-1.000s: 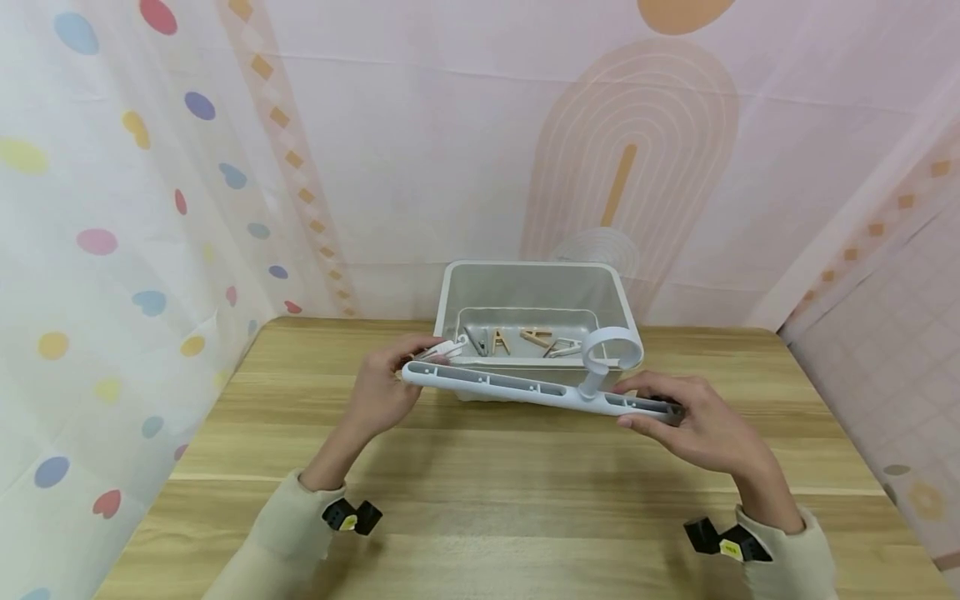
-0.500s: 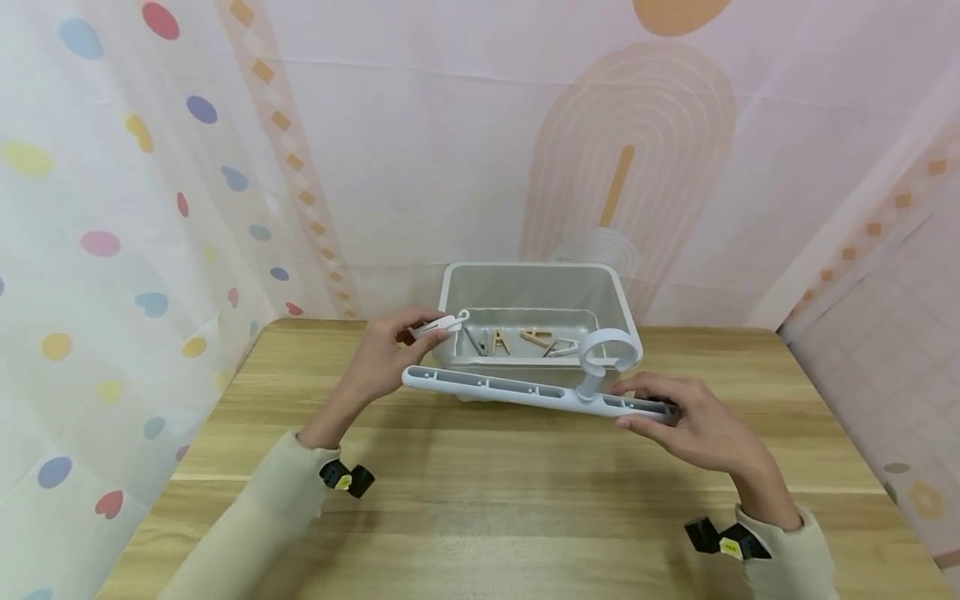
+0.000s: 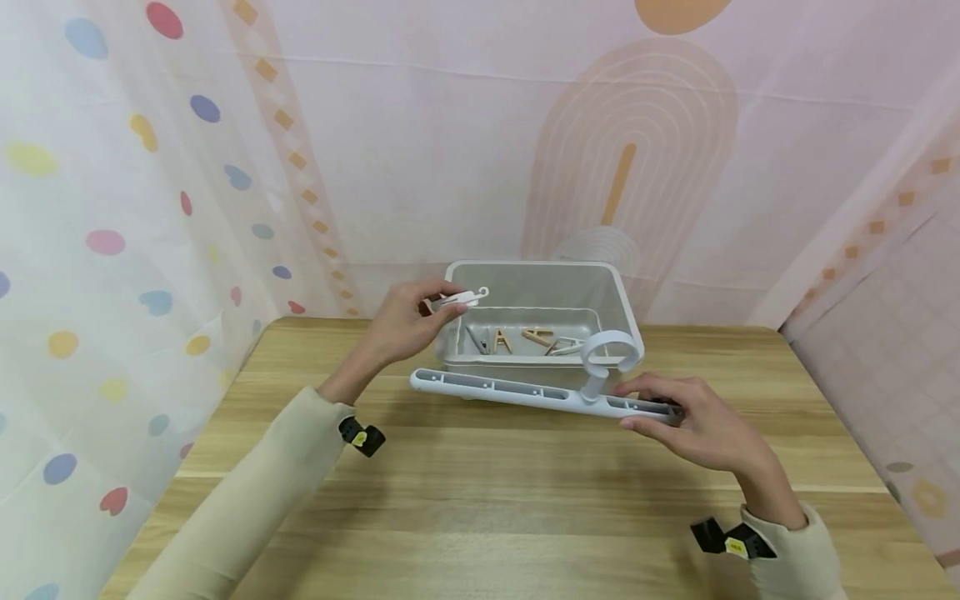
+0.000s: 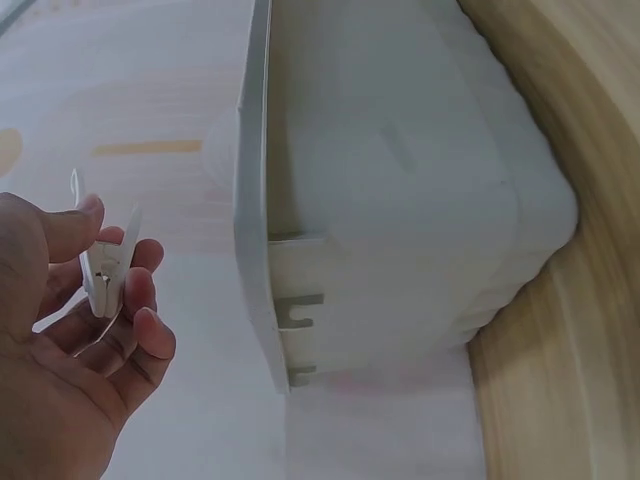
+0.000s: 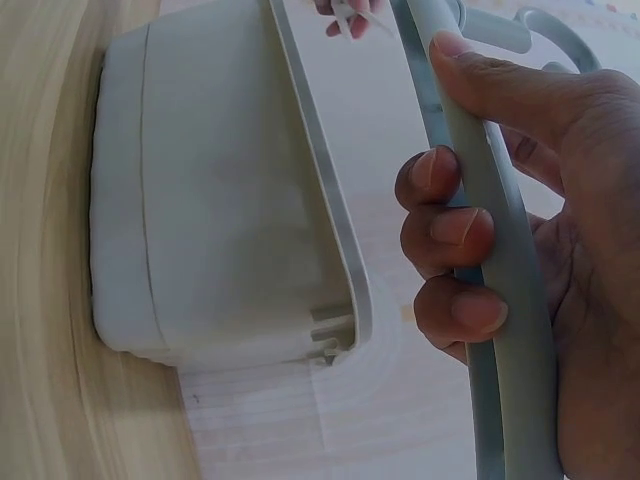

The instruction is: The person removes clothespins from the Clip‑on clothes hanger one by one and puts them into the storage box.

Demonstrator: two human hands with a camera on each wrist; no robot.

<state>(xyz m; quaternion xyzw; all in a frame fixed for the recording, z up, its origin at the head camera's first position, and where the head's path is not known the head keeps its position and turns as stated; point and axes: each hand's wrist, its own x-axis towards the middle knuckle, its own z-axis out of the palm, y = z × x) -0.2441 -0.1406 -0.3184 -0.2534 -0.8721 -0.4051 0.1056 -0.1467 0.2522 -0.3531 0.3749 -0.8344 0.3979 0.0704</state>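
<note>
Between thumb and fingers, my left hand point(image 3: 411, 323) pinches a white clothespin point(image 3: 467, 297) with a small hook at its end. It is held over the left side of the storage bin, and the left wrist view shows the clothespin point(image 4: 106, 270) with its two arms spread in a V. My right hand point(image 3: 697, 421) grips the right end of a pale blue-grey hanger bar point(image 3: 517, 392), which has slots along it and a ring-shaped hook. In the right wrist view the fingers curl round the hanger bar point(image 5: 500, 300). The bar is raised in front of the bin.
The pale grey storage bin point(image 3: 536, 283) stands at the back of the wooden table point(image 3: 480, 500). Several grey and tan clothespins point(image 3: 536, 336) lie on its floor. A patterned curtain point(image 3: 420, 150) hangs behind and to the left.
My left hand has lifted the clothespin away from the bar's left end, moving up and rightward over the bin. The right hand and the bar have stayed nearly still.
</note>
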